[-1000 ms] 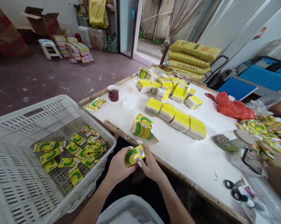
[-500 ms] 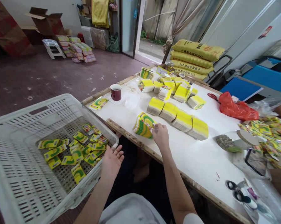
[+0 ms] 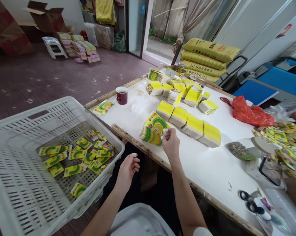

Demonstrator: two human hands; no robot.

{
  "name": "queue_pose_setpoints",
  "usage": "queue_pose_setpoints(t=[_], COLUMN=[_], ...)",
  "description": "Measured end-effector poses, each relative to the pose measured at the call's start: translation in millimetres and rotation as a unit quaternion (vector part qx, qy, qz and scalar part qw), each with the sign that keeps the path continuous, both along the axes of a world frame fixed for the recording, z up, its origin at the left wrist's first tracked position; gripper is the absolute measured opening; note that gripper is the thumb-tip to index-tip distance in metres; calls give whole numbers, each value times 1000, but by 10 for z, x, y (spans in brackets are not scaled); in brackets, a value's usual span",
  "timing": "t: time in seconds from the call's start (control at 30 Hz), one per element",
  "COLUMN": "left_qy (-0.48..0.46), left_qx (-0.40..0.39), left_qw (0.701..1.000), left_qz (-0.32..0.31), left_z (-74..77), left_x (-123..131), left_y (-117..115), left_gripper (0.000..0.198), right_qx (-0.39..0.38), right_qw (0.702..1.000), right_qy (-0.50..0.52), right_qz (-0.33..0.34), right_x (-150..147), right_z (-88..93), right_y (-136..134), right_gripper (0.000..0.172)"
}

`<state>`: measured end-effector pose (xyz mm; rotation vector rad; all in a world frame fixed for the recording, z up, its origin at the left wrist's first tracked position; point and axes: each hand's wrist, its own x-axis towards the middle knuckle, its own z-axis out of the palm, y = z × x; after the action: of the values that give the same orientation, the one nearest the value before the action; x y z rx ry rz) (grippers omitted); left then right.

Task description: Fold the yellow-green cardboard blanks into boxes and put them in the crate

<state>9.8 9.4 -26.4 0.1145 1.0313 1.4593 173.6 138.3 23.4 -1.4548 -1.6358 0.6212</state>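
My right hand pinches the top yellow-green flat packet and lifts its edge off a stack of the same packets near the table's front edge. My left hand hangs empty below the table edge, fingers loosely curled, beside the white plastic crate. Several filled yellow-green packets lie scattered on the crate's floor.
On the white table stand rows of yellow packet bundles, a dark red mug, a red plastic bag, scissors and a heap of packets at right. Yellow sacks are stacked behind.
A second ago both hands held a filled packet. It dropped into the crate from my left hand, which drew back; my right hand reached the stack and now lifts its top packet.
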Motion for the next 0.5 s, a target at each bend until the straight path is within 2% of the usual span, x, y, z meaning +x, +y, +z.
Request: queue_pose_setpoints(t=[0.1, 0.2, 0.23, 0.27, 0.37, 0.5], left_qy=[7, 10, 23, 45, 152, 258], left_qx=[70, 119, 118, 115, 124, 156], left_qw=[997, 993, 992, 992, 980, 953], left_qz=[-17, 9, 26, 37, 18, -11], left_z=[9, 25, 27, 25, -19, -142], left_x=[8, 29, 38, 47, 74, 112], left_y=[24, 67, 76, 78, 42, -38], left_gripper=[60, 68, 66, 63, 55, 53], right_qx=[8, -18, -45, -71, -92, -72], right_qw=[998, 982, 967, 956, 955, 960], right_qy=[30, 34, 43, 58, 115, 144], right_qz=[58, 187, 248, 278, 256, 230], right_x=[-18, -87, -114, -139, -185, -175], right_z=[65, 36, -1, -48, -201, -297], right_y=[-241, -577, -686, -784, -966, -1006], right_gripper=[11, 12, 14, 14, 14, 14])
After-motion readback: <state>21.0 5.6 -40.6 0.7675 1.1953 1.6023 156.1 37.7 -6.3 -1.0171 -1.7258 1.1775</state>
